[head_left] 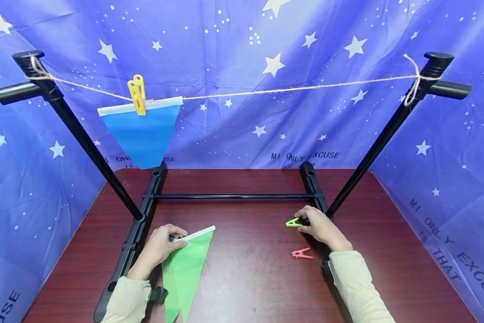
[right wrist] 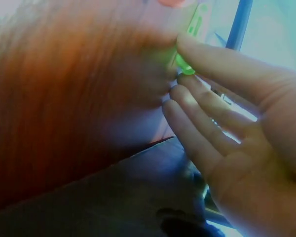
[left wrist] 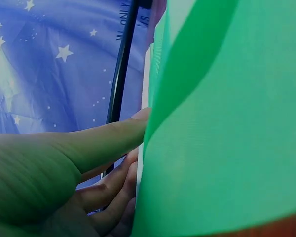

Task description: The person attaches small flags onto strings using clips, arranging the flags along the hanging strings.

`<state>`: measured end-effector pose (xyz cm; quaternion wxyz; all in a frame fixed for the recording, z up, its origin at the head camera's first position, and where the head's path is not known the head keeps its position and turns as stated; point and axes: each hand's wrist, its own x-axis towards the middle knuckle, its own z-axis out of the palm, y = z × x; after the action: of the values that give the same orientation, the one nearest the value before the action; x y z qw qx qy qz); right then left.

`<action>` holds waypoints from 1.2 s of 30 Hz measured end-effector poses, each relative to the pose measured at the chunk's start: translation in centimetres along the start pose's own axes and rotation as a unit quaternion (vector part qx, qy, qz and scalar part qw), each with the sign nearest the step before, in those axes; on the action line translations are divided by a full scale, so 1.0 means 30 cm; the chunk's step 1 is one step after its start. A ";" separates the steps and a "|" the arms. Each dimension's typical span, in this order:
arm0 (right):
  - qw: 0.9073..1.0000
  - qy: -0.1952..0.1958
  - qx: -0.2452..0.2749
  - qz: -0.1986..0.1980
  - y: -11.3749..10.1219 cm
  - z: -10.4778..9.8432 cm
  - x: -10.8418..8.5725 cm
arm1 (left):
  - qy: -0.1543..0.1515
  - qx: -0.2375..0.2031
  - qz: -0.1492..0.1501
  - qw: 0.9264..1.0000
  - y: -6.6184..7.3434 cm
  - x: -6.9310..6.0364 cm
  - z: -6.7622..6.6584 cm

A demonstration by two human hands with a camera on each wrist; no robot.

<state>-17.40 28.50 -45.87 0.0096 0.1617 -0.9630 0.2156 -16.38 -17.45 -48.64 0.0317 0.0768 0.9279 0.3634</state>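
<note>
A green pennant (head_left: 193,264) with a white top strip hangs from my left hand (head_left: 154,249), low over the left of the table. In the left wrist view, thumb and fingers pinch its white edge, and the green cloth (left wrist: 227,128) fills the right side. My right hand (head_left: 322,229) pinches a lime green clothespin (head_left: 292,222) between thumb and fingertips at the table's right. In the right wrist view the clothespin (right wrist: 185,65) is partly hidden behind the thumb. A pink clothespin (head_left: 301,254) lies on the table just nearer than that hand.
A string (head_left: 266,91) runs between two black posts (head_left: 92,148) of a stand. A yellow clothespin (head_left: 138,95) clips a blue pennant (head_left: 142,134) to it at the left. A black crossbar (head_left: 233,196) joins the stand's feet on the dark red table (head_left: 246,278).
</note>
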 end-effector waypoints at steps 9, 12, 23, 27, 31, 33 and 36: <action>1.000 0.024 -0.001 -0.019 0.011 0.008 -0.001 | 0.004 0.009 -0.001 1.000 0.002 -0.006 0.000; 1.000 0.019 0.001 -0.020 0.013 0.009 -0.002 | 0.002 0.013 -0.003 1.000 0.000 -0.008 0.001; 0.999 -0.004 0.024 -0.022 0.022 -0.010 -0.004 | 0.001 0.014 0.012 1.000 0.004 -0.005 -0.015; 0.999 -0.006 0.035 -0.024 0.020 -0.017 -0.008 | -0.003 -0.003 0.020 1.000 0.000 -0.007 -0.025; 0.998 0.016 0.041 -0.040 0.007 -0.020 -0.014 | -0.008 -0.028 0.028 0.999 0.000 -0.004 -0.032; 0.998 0.027 0.046 -0.046 -0.003 -0.022 -0.017 | -0.008 -0.038 0.032 0.999 0.003 -0.002 -0.036; 0.997 0.040 0.053 -0.048 -0.015 -0.025 -0.019 | -0.008 -0.049 0.036 0.998 0.011 -0.005 -0.042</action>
<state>-16.74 28.59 -45.05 0.0497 0.1988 -0.9402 0.2722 -16.34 -18.08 -47.50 0.0297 0.1110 0.9056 0.4083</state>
